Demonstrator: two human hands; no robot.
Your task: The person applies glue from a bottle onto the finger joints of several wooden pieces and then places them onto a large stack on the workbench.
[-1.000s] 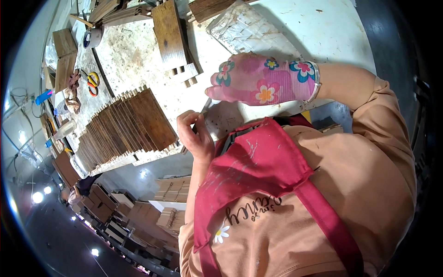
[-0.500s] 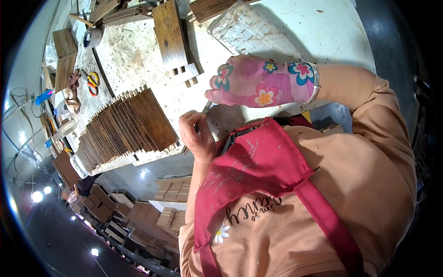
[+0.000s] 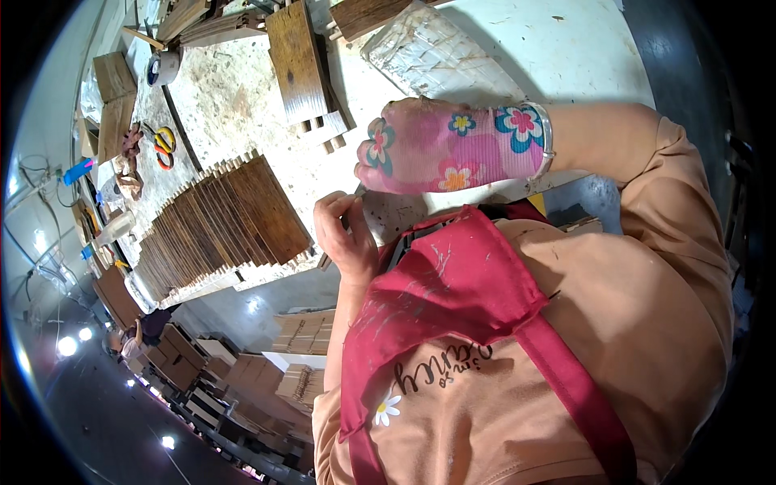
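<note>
Thin grey piece (image 3: 360,192), too small to identify, apparently pinched in the curled fingers of the bare left hand (image 3: 347,241); just to the right, floral-gloved right hand (image 3: 449,149) bent inward, palm hidden, grip impossible to tell. To the left, dowel-pegged wooden boards (image 3: 234,214) in a row on the worktable (image 3: 582,65). Possible mishaps: piece dropped through a loose pinch, or boards toppled by a knock.

Right hand (image 3: 440,153): pink glove (image 3: 485,166) with teal, pink and yellow flowers (image 3: 518,128); silvery band (image 3: 546,141) at its wrist; tan sleeve (image 3: 679,182) farther up. Below left hand (image 3: 346,238): scuffed red apron (image 3: 444,283), tan top (image 3: 485,420), black lettering (image 3: 436,370), white daisy (image 3: 387,410).
</note>
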